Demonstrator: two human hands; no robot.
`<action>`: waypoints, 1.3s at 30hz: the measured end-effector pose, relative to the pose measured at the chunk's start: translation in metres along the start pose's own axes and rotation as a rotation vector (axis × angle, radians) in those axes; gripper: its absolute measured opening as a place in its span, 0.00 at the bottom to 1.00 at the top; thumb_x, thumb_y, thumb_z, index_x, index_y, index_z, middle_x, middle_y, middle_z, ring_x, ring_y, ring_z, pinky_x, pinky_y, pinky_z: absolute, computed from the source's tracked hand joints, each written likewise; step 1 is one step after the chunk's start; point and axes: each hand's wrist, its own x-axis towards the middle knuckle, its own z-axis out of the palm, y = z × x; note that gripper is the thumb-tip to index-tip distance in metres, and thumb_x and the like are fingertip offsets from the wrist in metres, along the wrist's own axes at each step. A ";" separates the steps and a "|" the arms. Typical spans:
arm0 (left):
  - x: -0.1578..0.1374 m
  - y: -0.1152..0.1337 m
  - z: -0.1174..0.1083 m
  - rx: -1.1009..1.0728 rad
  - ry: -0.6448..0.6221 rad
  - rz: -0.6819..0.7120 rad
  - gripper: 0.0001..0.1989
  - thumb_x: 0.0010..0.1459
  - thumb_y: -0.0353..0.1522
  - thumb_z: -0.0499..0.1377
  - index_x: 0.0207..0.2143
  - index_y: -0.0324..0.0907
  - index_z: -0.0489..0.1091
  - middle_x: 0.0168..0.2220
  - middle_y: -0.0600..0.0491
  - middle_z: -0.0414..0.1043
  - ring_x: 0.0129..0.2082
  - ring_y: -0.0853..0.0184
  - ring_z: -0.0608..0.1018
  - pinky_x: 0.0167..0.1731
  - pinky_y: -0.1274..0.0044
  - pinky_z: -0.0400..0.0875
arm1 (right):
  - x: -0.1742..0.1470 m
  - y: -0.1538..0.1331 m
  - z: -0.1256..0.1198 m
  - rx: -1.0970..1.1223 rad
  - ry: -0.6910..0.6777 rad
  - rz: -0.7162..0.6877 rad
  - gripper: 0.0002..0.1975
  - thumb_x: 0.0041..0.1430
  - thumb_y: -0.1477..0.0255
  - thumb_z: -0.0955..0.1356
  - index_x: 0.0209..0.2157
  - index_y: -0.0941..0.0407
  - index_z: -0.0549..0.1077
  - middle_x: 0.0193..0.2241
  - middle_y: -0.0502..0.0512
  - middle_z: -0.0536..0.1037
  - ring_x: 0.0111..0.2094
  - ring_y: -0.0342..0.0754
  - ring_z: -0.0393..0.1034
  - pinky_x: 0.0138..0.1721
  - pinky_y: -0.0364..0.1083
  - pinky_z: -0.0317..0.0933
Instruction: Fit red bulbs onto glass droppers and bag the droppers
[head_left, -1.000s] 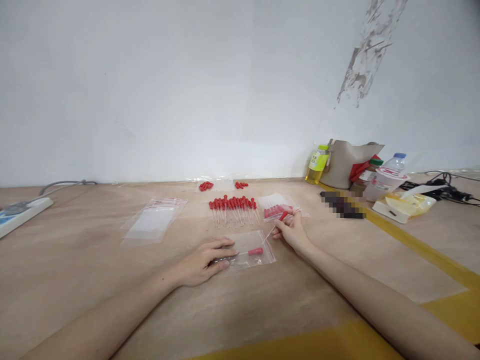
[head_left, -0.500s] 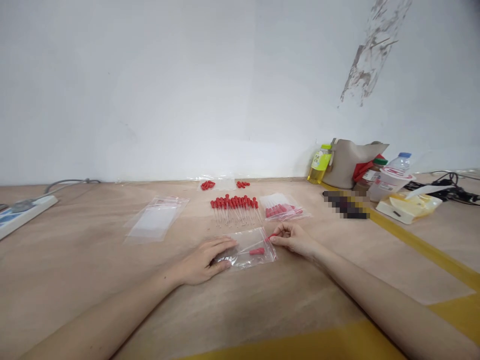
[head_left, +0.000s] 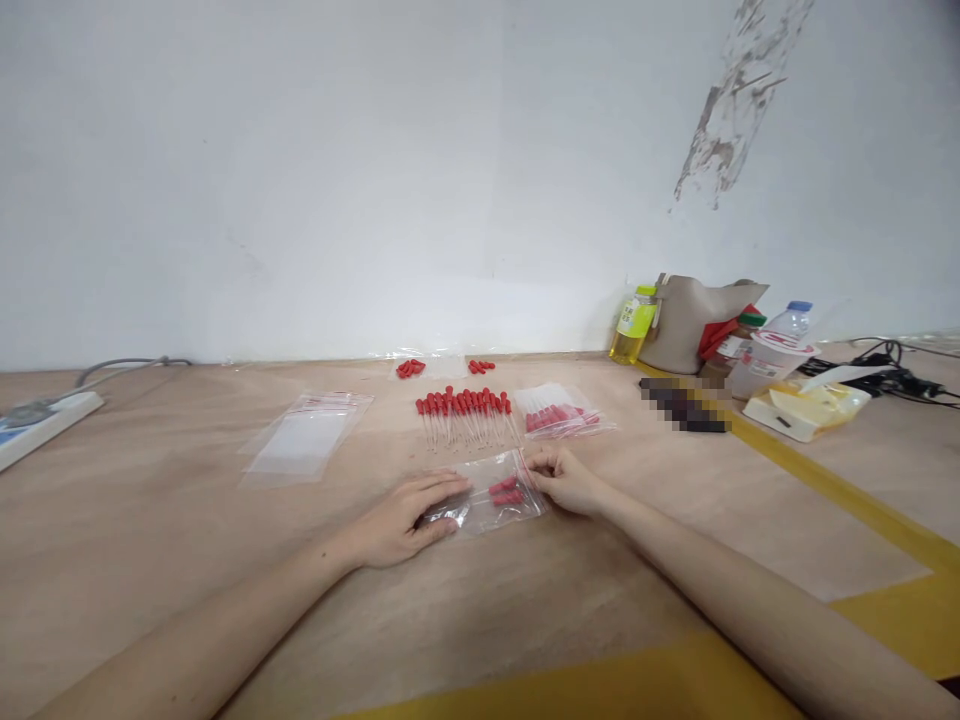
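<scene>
A clear zip-lock bag (head_left: pixel 480 515) lies on the table with two red-bulbed droppers (head_left: pixel 504 492) inside, side by side, their bulbs toward the zip end. My left hand (head_left: pixel 420 512) rests over the bag's left end, thumb and fingers stretched apart on the plastic. At the mouth on the right, my right hand (head_left: pixel 559 478) has its fingers pinched at the bag's edge; the fingertips are partly hidden. Just beyond the bag is a row of several red-bulbed droppers (head_left: pixel 463 405). Filled bags of droppers (head_left: pixel 562 415) lie to its right.
Flat zip bags (head_left: pixel 300 440) lie on the left. Loose red bulbs (head_left: pixel 410 369) sit near the wall. A power strip (head_left: pixel 49 425) is at far left. On the right are a yellow-green bottle (head_left: pixel 634 325), a cup (head_left: pixel 766 368), a yellow tissue pack (head_left: pixel 814 408) and cables (head_left: pixel 892 360).
The dropper that my right hand held at the bag's mouth has moved left into the bag, beside the other one. My right hand now pinches at the bag's edge. The left hand stays put.
</scene>
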 end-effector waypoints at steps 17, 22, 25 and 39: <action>0.000 -0.005 0.002 -0.073 0.006 0.043 0.20 0.59 0.38 0.49 0.54 0.48 0.58 0.56 0.51 0.56 0.56 0.62 0.59 0.54 0.67 0.54 | 0.124 -0.013 -0.033 -0.705 0.567 0.225 0.13 0.47 0.68 0.65 0.33 0.64 0.72 0.35 0.65 0.74 0.40 0.51 0.68 0.37 0.42 0.58; 0.000 -0.006 0.003 -0.047 -0.023 0.041 0.20 0.60 0.38 0.47 0.55 0.47 0.57 0.57 0.51 0.55 0.56 0.63 0.58 0.54 0.68 0.53 | 0.147 -0.004 -0.035 -0.622 0.600 0.308 0.09 0.44 0.70 0.67 0.25 0.63 0.72 0.29 0.64 0.76 0.36 0.52 0.70 0.32 0.42 0.60; 0.000 -0.007 0.003 -0.038 -0.034 0.040 0.20 0.60 0.38 0.47 0.54 0.47 0.57 0.57 0.51 0.54 0.57 0.63 0.57 0.54 0.68 0.53 | 0.147 -0.006 -0.038 -0.537 0.609 0.296 0.07 0.44 0.71 0.66 0.21 0.61 0.71 0.26 0.62 0.75 0.31 0.50 0.70 0.27 0.41 0.59; 0.000 -0.006 0.002 -0.018 -0.036 0.003 0.19 0.60 0.39 0.46 0.54 0.49 0.58 0.57 0.53 0.54 0.56 0.63 0.58 0.54 0.68 0.53 | 0.020 -0.002 -0.044 0.162 0.702 -0.146 0.14 0.51 0.62 0.63 0.35 0.56 0.57 0.18 0.43 0.67 0.13 0.36 0.59 0.13 0.36 0.54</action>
